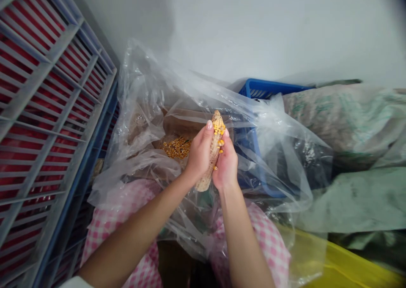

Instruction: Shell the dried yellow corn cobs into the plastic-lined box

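My two bare hands hold a long, pale, mostly stripped corn cob between them, tilted so that its narrow tip points up and away from me. My left hand is closed around the left side of the corn cob, the thumb stretched along it towards a patch of yellow kernels near the tip. My right hand is cupped against the other side, palm turned up, with its thumb tip at those kernels; its fingers go behind the cob, so I cannot tell how tightly they curl. A few loose yellow kernels sit between the cob and my right palm.

Below and to the left, a heap of golden-brown kernels lies in a brown box-like container, with a crumpled clear plastic sheet spread around it and over my knees in pink-and-white checked cloth. To the right stand a blue plastic crate and a pale sack with green print, with pale green sheeting and a yellow plastic surface nearer me. A grey-blue slatted crate with red showing through it rises on my left, and a pale wall stands ahead.
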Action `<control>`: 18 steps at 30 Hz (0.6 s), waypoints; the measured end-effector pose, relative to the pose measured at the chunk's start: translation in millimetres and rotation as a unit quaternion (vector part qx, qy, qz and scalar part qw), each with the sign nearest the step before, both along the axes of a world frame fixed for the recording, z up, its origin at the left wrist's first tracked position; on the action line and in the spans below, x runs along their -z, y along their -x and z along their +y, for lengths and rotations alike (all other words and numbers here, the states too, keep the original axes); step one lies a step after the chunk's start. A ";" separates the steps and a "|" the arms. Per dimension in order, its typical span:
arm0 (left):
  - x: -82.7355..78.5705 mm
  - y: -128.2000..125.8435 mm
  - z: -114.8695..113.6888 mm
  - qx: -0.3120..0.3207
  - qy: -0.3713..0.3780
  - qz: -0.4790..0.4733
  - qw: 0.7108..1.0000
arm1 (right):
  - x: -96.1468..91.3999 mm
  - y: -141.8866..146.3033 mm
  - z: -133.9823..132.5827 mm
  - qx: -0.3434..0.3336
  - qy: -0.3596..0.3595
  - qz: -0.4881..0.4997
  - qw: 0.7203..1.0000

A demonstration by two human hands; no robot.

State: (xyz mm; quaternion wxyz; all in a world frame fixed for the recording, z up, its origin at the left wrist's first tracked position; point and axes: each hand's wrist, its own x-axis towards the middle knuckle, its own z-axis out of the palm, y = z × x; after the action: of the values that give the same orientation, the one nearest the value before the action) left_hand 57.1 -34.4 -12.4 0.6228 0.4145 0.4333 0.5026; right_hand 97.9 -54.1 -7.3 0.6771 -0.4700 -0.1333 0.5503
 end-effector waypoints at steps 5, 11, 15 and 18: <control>-4.0 3.0 1.7 0.016 0.010 0.017 1.000 | -3.5 -0.7 0.1 -0.014 -0.009 0.060 0.998; -4.2 3.1 0.2 0.051 0.026 0.095 0.994 | -4.3 -5.2 2.8 0.010 0.016 0.081 0.997; -3.6 1.4 0.3 0.042 0.022 0.079 0.996 | -1.5 -1.8 2.7 0.038 0.015 0.064 0.997; -4.3 1.0 1.2 0.034 0.026 0.069 0.997 | -0.5 1.1 1.7 0.053 0.009 0.051 0.997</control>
State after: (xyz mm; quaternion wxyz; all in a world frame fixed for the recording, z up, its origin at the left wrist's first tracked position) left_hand 56.1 -33.2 -8.0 0.6185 0.4462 0.4738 0.4402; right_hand 96.8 -52.4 -6.8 0.7070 -0.4538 -0.0683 0.5381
